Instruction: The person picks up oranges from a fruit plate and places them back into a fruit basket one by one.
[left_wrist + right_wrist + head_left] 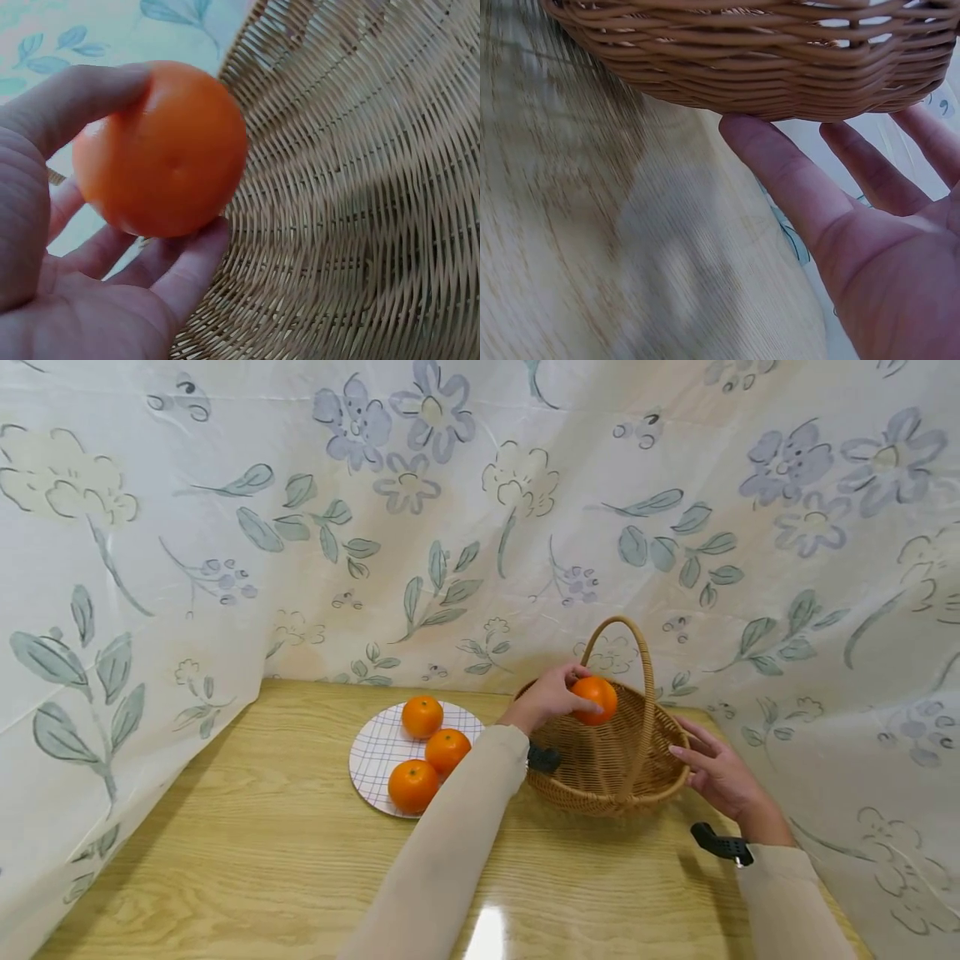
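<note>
My left hand (551,697) holds an orange (595,700) over the left part of the wicker basket (592,768). In the left wrist view the thumb lies on one side of the smooth orange (169,150) and the fingers curl along the other, with the woven basket wall (352,187) behind. At the basket's right rim, my right hand (720,777) has its fingertips against the wickerwork. The right wrist view shows thumb and fingers of that hand (885,262) fairly straight, tips at the basket's outer side (765,67).
Left of the basket, a round plate (367,760) with a checked pattern carries three oranges (412,785). The basket's tall arched handle (647,693) rises beside the held orange. Flowered cloth (450,568) hangs behind and beside the wooden table (262,843).
</note>
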The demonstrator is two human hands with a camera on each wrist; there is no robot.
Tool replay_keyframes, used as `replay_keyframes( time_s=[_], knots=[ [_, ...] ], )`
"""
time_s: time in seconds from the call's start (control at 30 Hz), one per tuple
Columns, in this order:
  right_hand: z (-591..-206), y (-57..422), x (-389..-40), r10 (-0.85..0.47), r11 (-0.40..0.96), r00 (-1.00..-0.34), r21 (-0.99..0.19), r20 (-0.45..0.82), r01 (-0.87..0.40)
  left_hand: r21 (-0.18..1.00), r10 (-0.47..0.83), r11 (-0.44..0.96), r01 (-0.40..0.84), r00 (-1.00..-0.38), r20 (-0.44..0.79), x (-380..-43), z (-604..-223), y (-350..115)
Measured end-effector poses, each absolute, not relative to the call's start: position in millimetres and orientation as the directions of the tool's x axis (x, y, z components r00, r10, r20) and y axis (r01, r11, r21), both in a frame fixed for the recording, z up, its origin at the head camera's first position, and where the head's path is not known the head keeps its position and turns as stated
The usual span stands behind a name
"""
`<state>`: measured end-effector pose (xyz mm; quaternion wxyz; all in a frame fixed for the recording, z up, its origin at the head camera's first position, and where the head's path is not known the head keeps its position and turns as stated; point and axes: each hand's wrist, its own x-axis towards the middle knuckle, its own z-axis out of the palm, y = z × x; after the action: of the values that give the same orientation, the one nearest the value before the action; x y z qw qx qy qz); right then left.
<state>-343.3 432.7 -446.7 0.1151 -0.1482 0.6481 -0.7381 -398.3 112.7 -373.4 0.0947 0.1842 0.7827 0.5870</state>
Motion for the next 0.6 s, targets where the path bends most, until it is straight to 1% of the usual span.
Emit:
replay_keyframes(
  time_s=[0.2,0.43,0.6],
  knots=[
    [-446.4,431.5,-343.6,-0.36,-0.137,-0.93,-0.99,0.071,-0.023,0.951,0.416,0.27,0.151,-0.909,0.026,-399.5,-377.0,115.1],
    [-446.3,431.2,-343.4,-0.38,-0.152,-0.922,-0.988,0.072,-0.015,0.96,0.423,0.268,0.084,-0.905,-0.039,-401.8,-382.3,119.5],
    [-447.4,432.8,-342.4,-0.366,-0.163,-0.928,-0.987,0.069,-0.009,0.96,0.423,0.277,0.048,-0.903,-0.077,-402.3,-388.3,126.5]
  ],
)
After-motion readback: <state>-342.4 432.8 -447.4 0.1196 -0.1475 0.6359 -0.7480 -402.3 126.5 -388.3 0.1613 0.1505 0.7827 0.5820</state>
